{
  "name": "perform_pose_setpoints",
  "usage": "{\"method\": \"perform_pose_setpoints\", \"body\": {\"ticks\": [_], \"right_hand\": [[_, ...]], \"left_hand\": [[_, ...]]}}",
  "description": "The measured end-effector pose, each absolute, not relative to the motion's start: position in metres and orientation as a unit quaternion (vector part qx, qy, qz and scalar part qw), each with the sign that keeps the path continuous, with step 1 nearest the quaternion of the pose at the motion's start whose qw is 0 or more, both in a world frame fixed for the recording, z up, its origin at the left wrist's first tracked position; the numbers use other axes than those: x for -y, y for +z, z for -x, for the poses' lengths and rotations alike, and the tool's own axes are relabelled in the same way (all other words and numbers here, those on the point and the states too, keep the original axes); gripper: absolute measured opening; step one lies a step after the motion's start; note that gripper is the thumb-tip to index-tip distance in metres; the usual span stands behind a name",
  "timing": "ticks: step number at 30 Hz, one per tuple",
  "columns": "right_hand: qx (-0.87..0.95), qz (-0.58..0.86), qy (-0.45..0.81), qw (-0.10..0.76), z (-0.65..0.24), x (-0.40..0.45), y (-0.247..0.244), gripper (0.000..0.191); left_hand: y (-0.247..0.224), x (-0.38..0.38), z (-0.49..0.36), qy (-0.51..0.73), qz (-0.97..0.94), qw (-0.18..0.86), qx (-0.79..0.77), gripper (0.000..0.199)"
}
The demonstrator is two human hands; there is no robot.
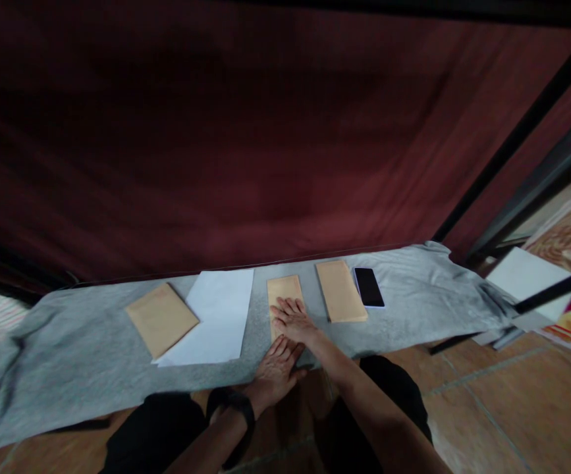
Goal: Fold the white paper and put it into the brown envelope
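Note:
A tan paper envelope (285, 287) lies lengthwise on the grey cloth in front of me. My right hand (292, 320) rests flat on its middle, fingers stretched out. Nearer to me, my left hand (279, 368) lies on the envelope's lower end with its fingers extended; a dark band circles that wrist. Between them the hands cover much of the envelope's lower part. To the right is another tan envelope or stack of envelopes (342, 291). On the left, a wider tan envelope (161, 319) overlaps white paper sheets (216, 316).
A dark-screened phone (369, 287) lies right of the right-hand envelopes. Grey cloth (413, 289) covers the long, narrow surface. Behind it hangs a dark red sheet (275, 164) with black frame bars. Below is a tiled floor (502, 401), and a white board (527, 283) stands at right.

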State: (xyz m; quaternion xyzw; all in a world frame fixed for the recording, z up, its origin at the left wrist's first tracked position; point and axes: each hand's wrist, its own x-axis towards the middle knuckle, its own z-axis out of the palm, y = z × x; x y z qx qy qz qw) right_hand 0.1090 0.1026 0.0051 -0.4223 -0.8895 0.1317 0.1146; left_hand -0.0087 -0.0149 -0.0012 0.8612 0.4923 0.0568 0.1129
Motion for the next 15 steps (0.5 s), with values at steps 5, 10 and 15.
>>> {"method": "perform_pose_setpoints", "body": {"ticks": [5, 10, 15], "right_hand": [[0.881, 0.452, 0.101, 0.093, -0.091, -0.141, 0.007, 0.048], [0.849, 0.508, 0.092, 0.116, -0.088, -0.167, 0.0, 0.051], [0.814, 0.555, 0.092, 0.142, -0.084, -0.178, -0.009, 0.061]], "left_hand": [[0.0, 0.014, 0.011, 0.076, -0.877, 0.089, -0.467, 0.069], [-0.002, 0.014, 0.013, 0.092, -0.886, 0.056, -0.45, 0.072], [-0.006, 0.013, 0.015, 0.095, -0.892, 0.047, -0.44, 0.074]]}}
